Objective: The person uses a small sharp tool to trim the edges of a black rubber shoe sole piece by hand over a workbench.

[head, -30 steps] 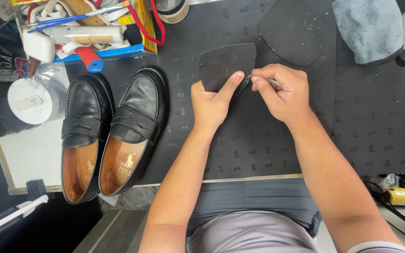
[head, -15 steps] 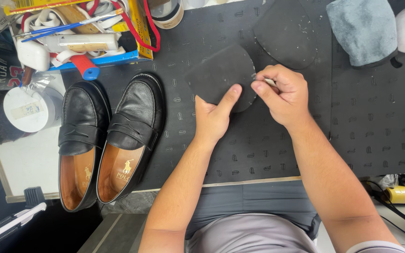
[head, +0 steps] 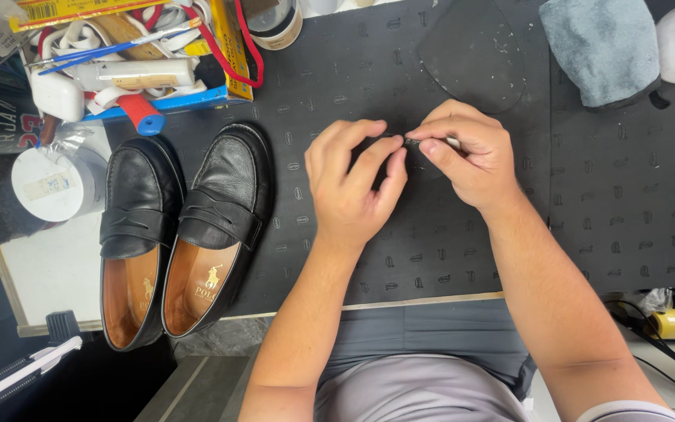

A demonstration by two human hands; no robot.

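One head-worn view, looking steeply down from close above the dark worktop [head: 603,234], the person's forearms rising from the bottom edge.

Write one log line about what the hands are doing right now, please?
left hand: pinching thin dark piece | right hand: pinching same piece, small tool in fingers | black loafers: side by side, left of hands | surface: black mat

we count two black loafers [head: 185,234], side by side. two bare hands: left hand [head: 351,184], right hand [head: 466,152]. one dark sole piece [head: 474,51] lying flat, one grey cloth [head: 607,43], one round white tub [head: 52,184], one cluttered tool tray [head: 232,47], two thin blue brushes [head: 95,55], one tape roll [head: 275,23].
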